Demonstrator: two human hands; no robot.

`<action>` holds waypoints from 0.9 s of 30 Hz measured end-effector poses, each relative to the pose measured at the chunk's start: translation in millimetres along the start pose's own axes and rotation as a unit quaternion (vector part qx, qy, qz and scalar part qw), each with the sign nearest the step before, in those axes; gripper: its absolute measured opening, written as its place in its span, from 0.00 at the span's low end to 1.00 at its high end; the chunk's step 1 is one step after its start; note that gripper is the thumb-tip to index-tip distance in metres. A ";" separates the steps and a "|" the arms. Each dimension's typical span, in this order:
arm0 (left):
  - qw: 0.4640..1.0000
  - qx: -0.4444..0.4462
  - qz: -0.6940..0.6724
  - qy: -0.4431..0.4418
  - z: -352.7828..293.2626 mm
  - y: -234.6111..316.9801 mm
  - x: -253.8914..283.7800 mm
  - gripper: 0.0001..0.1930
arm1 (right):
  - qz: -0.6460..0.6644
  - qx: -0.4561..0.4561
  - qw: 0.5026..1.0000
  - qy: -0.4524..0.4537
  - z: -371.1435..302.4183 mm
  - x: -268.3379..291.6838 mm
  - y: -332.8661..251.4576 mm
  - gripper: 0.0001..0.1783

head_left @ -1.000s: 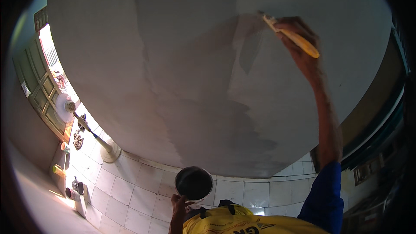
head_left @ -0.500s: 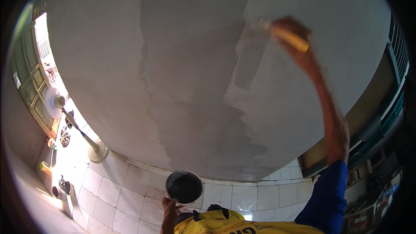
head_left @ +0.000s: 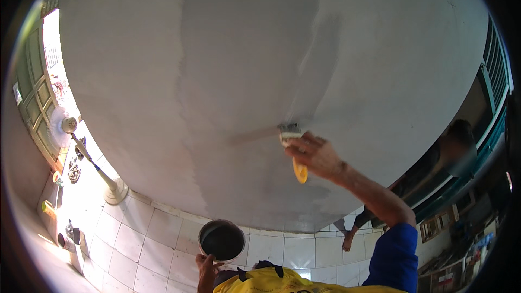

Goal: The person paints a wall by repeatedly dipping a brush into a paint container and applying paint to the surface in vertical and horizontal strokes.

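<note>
My right hand (head_left: pixel 320 155) grips a paintbrush (head_left: pixel 300 169) with a yellow handle, its bristles pressed to the grey wall (head_left: pixel 391 76). A darker, wet-looking strip runs up the wall from the bristles, beside a broad darker band left of it. Low in front of me, my left hand (head_left: pixel 207 267) holds the rim of a round bucket (head_left: pixel 221 240) with dark contents. The fingers of that hand are partly hidden behind the rim.
A standing fan (head_left: pixel 69 125) rises on its round base at the left, near a green door (head_left: pixel 35 92). White tiles (head_left: pixel 266 252) cover the floor. Another person (head_left: pixel 458 144) stands at the right, by a teal frame. Cluttered shelves (head_left: pixel 450 271) fill the lower right.
My right hand has come down and to the left with the paintbrush, lengthening the darker strip. A person has come into view at the right. The bucket is still in my left hand.
</note>
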State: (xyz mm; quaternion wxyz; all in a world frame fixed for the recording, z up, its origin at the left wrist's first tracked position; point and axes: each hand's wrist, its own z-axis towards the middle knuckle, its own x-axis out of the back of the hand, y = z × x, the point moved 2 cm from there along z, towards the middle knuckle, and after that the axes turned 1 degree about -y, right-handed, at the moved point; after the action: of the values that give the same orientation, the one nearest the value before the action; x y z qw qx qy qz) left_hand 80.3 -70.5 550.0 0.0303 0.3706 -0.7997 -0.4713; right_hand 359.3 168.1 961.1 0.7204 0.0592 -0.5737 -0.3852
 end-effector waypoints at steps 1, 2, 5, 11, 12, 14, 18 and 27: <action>0.999 0.026 0.019 -0.001 -8.2 9.8 -3.8 0.19 | 0.024 -0.025 0.998 0.045 8.6 15.7 16.4 0.16; 0.998 0.050 0.038 0.003 -13.8 16.6 -3.8 0.20 | 0.051 -0.048 0.993 0.094 27.4 37.4 42.7 0.16; 0.999 0.033 0.032 -0.008 -11.0 9.8 -0.5 0.21 | -0.008 -0.040 0.974 0.223 78.4 124.3 124.2 0.12; 0.998 0.039 0.027 0.035 -13.1 2.2 -12.9 0.20 | -0.224 0.001 0.929 0.296 104.6 190.6 150.2 0.12; 0.999 0.021 0.018 0.041 -13.5 1.7 -12.3 0.20 | -0.241 0.023 0.930 0.275 98.5 173.9 135.9 0.11; 1.000 -0.004 0.007 0.022 -16.9 -9.7 -12.1 0.19 | -0.264 0.018 0.950 0.165 78.3 113.9 105.3 0.09; 0.998 0.004 0.020 0.066 -4.2 -38.1 -19.8 0.21 | -0.114 0.164 0.979 0.033 24.1 28.9 42.6 0.09; 0.996 -0.047 -0.065 0.031 -32.6 -61.3 -62.7 0.19 | -0.007 -0.101 0.964 0.247 140.6 247.4 244.2 0.15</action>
State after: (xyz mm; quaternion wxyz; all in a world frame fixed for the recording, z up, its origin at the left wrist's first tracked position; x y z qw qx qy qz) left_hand 173.2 -72.6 539.3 0.0415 0.4346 -0.7492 -0.4981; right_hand 366.8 234.1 1330.1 0.8393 0.0834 -0.3352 -0.4198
